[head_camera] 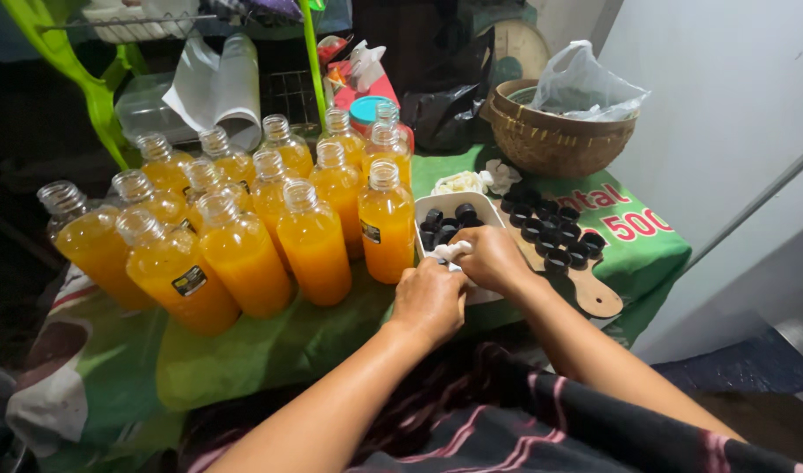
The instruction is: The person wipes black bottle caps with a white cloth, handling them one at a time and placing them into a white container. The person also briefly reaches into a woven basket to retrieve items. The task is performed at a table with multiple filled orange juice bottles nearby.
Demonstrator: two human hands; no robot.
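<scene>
My left hand and my right hand are closed together at the near rim of a white rectangular dish that holds several black bottle caps. A piece of white cloth or tissue shows between the fingers of my right hand. What my left hand grips is hidden under its fingers. Just left of my hands stand several open clear bottles of orange juice, none capped. More black caps lie on a wooden board to the right of the dish.
A green printed cloth covers the table. A woven basket with a plastic bag stands at the back right. White flowers lie behind the dish. A black bag, a teal-lidded jar and a wire rack crowd the back.
</scene>
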